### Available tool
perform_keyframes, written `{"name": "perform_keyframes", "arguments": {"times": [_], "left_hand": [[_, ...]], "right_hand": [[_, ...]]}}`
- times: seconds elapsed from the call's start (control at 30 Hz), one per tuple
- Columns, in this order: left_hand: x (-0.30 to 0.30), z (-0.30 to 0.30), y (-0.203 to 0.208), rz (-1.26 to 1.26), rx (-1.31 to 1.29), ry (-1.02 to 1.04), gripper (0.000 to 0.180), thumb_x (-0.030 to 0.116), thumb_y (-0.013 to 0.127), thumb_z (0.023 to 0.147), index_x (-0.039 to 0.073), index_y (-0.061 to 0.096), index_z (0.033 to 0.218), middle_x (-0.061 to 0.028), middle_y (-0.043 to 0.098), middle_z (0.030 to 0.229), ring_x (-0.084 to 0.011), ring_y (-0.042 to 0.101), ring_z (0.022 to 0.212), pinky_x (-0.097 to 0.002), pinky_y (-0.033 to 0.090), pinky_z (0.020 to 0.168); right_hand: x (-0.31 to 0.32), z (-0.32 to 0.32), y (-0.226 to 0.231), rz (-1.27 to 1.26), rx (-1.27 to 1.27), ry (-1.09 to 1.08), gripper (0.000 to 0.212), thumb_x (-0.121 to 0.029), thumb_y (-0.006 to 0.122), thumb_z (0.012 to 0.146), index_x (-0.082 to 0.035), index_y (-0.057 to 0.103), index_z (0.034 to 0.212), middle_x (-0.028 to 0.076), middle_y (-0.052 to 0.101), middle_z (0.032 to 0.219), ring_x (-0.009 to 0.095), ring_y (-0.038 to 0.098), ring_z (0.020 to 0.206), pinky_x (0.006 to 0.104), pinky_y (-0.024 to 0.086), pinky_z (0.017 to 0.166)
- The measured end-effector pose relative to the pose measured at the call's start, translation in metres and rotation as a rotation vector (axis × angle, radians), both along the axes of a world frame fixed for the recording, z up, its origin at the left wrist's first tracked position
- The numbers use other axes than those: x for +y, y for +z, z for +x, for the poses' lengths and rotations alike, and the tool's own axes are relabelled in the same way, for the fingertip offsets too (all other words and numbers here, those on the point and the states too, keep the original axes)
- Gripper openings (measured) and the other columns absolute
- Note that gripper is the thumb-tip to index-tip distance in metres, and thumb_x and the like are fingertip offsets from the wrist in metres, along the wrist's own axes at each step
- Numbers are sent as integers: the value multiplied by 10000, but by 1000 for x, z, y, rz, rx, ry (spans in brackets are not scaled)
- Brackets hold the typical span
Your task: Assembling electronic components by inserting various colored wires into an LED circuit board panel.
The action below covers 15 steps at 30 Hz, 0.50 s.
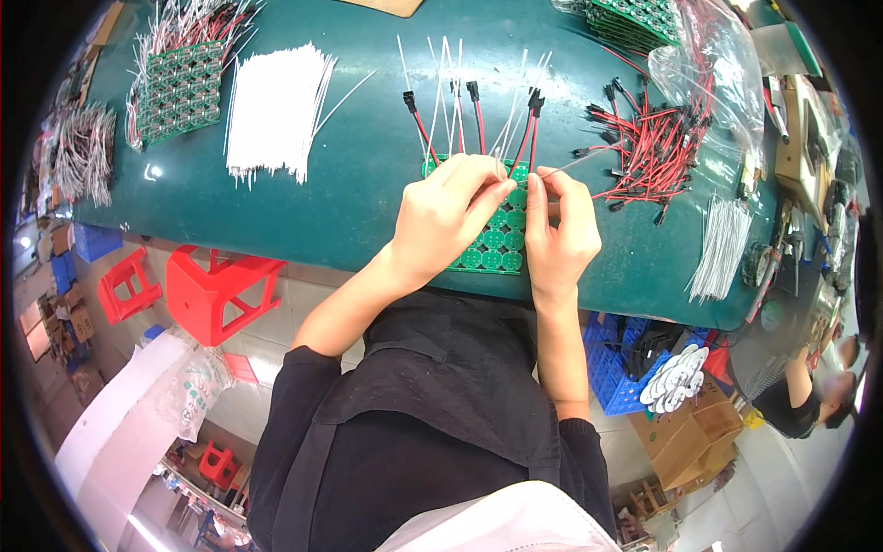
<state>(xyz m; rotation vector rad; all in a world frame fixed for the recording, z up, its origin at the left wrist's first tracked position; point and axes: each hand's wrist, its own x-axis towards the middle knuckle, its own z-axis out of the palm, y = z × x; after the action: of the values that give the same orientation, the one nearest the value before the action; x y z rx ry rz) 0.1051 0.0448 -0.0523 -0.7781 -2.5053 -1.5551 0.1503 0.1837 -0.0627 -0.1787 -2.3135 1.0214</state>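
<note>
Between my hands a green circuit board panel (497,247), divided into several round boards, lies on the table. Red-and-black leads with black plug connectors (474,92) and thin white wires (446,87) stand up from its far edge. My left hand (446,210) is over the panel's left part, thumb and forefinger pinched near the far right leads; its fingers hide what they hold. At the panel's right edge, my right hand (563,230) pinches a thin wire (584,158) that slants away toward the right.
On the green table (303,216) are a pile of white wires (276,110), stacked wired boards (184,87), red-and-black connector leads (658,152) and a grey-white wire bundle (720,248). Below stand red stools (216,285) and a blue crate (612,363). Another person (800,396) is at far right.
</note>
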Motion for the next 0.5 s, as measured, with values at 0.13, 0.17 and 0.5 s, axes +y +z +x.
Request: {"name": "perform_keyframes", "arguments": {"times": [0.13, 0.17, 0.5], "left_hand": [[3, 0, -1, -26, 15, -4, 171, -12, 739, 822, -24, 636, 957, -110, 694, 928, -174, 713, 775, -277, 590, 681], [3, 0, -1, -28, 15, -4, 171, -12, 739, 822, -24, 636, 957, -110, 694, 928, -174, 713, 775, -277, 590, 681], [6, -1, -9, -38, 101, 38, 159, 45, 739, 825, 14, 620, 926, -83, 671, 841, -202, 683, 720, -303, 552, 613]], "right_hand": [[-1, 1, 1, -6, -26, -1, 155, 22, 719, 830, 8, 639, 962, 118, 658, 845, 226, 642, 675, 313, 534, 572], [-1, 1, 0, 4, -24, 10, 154, 21, 718, 829, 9, 638, 961, 119, 657, 840, 235, 640, 683, 322, 533, 586], [2, 7, 3, 17, -38, 0, 210, 13, 699, 850, 15, 666, 1057, 132, 669, 862, 246, 647, 717, 329, 528, 621]]}}
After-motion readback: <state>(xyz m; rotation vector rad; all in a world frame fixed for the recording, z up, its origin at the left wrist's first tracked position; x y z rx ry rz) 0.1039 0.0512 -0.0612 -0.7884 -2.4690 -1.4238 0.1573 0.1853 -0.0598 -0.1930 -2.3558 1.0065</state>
